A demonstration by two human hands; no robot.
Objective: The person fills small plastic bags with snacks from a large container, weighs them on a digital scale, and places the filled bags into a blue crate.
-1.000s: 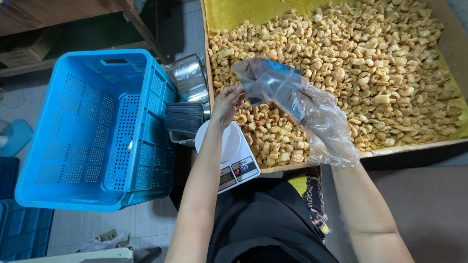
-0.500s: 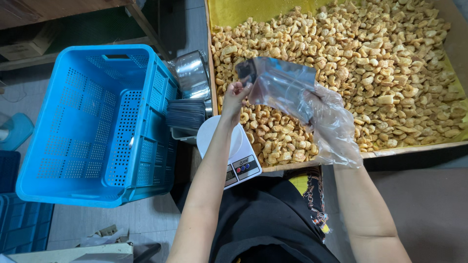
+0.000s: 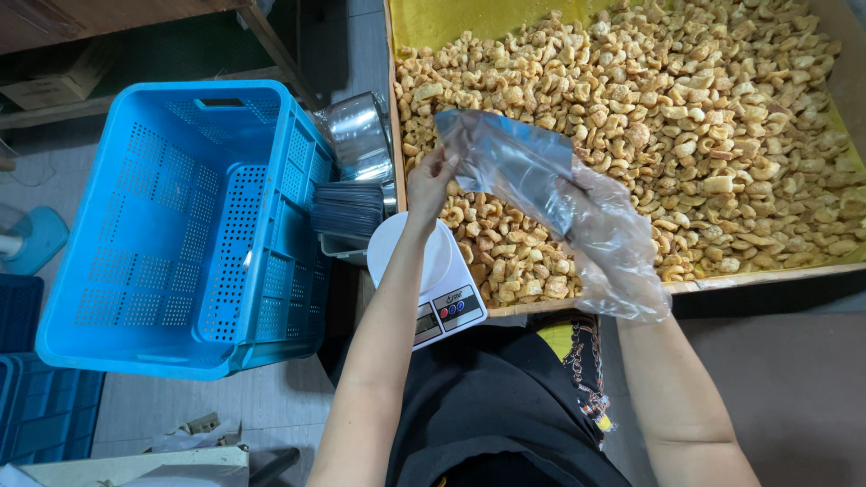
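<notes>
My left hand (image 3: 429, 183) has its fingertips pinched shut on the left end of the clear plastic bag (image 3: 512, 167), thumb and fingers closed on the film with nothing else in them. My right hand (image 3: 606, 236), inside a loose clear plastic glove (image 3: 622, 271), grips the bag's other end; the glove blurs the fingers, but they look curled closed on the film.

The bag hangs in the air over the near-left part of the tray (image 3: 767, 275) of puffed golden snack pieces (image 3: 686, 117), above the pile and, as far as I can see, not touching it. Its long axis runs from about 10 o'clock at my left pinch down to 4 o'clock at my gloved hand. I cannot tell for certain which end is the mouth; the wider left end looks likelier.

To do this well, I judge I should rub the 2 layers apart at that end, keep the film taut between both hands, and hold it over the tray so any spill lands back in the pile.

Out at 7 o'clock of my left hand sits the white kitchen scale (image 3: 424, 271). At 9 o'clock lies a stack of flat bags (image 3: 347, 209), a steel bowl (image 3: 356, 135) just beyond it, and the blue perforated crate (image 3: 180, 225) further left.
</notes>
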